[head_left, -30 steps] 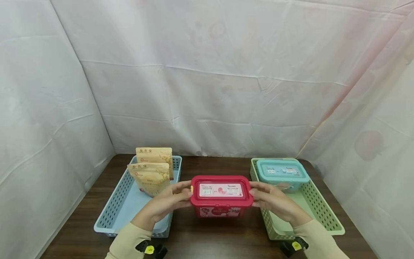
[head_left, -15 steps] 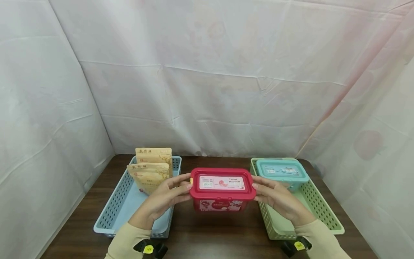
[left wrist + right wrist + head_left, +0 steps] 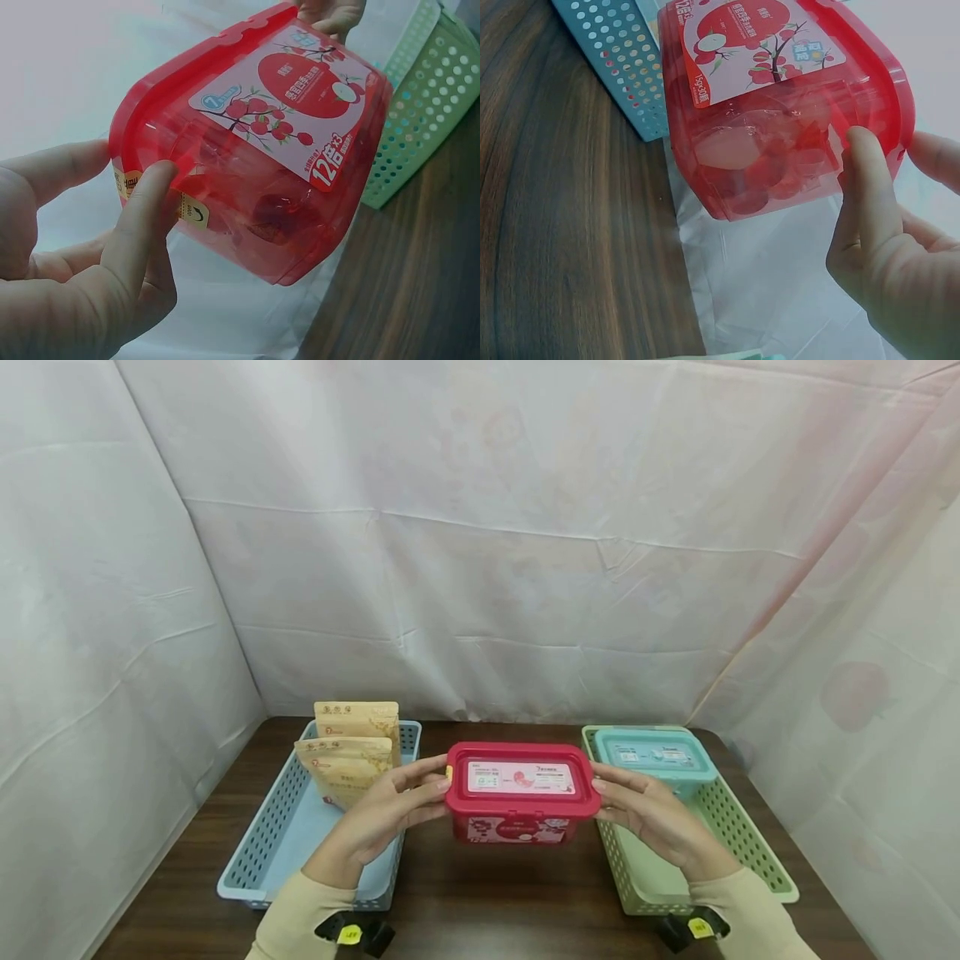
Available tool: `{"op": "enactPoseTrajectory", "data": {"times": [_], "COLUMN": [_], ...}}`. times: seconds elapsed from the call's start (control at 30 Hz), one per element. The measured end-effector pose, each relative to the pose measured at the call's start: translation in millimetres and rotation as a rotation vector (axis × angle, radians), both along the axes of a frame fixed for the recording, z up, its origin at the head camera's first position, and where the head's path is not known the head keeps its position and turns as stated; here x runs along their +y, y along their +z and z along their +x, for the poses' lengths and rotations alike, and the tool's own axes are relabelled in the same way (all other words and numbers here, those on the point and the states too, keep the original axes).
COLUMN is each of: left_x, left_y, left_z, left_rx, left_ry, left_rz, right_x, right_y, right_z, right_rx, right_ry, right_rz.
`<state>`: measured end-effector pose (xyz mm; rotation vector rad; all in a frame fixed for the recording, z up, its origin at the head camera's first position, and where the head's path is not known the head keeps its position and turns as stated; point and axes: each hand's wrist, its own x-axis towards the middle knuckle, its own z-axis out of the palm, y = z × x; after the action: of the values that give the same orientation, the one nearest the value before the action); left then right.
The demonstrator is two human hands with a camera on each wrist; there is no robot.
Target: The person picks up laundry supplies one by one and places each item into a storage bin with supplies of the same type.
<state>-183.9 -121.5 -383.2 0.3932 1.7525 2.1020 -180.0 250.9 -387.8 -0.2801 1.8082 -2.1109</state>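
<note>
Between both hands a red lidded plastic box [image 3: 522, 785] is held above the table, a white label on its lid. My left hand [image 3: 386, 814] grips its left end, and my right hand [image 3: 652, 818] grips the right end. In the left wrist view, the thumb [image 3: 142, 217] presses the side of the box [image 3: 277, 165] just under the lid rim. Through the box's clear red wall, the right wrist view shows rounded pieces inside the box [image 3: 780, 150]; my right thumb [image 3: 874, 180] lies against that wall.
A blue perforated basket [image 3: 258, 852] on the left holds upright yellow pouches [image 3: 348, 768]. On the right, a green basket [image 3: 750, 843] holds a turquoise lidded box [image 3: 656, 756] at its far end. The dark wooden table [image 3: 495, 902] meets a white cloth backdrop [image 3: 480, 568].
The red box has risen off the table and come up a little in the head view, shifting slightly right, with both hands gripping it throughout. The baskets have stayed put.
</note>
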Motion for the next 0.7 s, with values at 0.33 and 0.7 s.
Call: {"op": "enactPoseTrajectory", "data": {"times": [0.33, 0.7], "left_x": [12.4, 42.8], "left_y": [-3.7, -5.2], "left_z": [0.5, -1.4], "left_rx": [-0.028, 0.001], "left_ry": [0.024, -0.011], "left_rz": [-0.002, 0.034], "right_x": [11, 40], "right_y": [-5.3, -6.3], "right_z": [0.8, 7.0], "right_rx": [0.03, 0.054], "right_ry": [0.014, -0.049], "right_rz": [-0.016, 0.018]}}
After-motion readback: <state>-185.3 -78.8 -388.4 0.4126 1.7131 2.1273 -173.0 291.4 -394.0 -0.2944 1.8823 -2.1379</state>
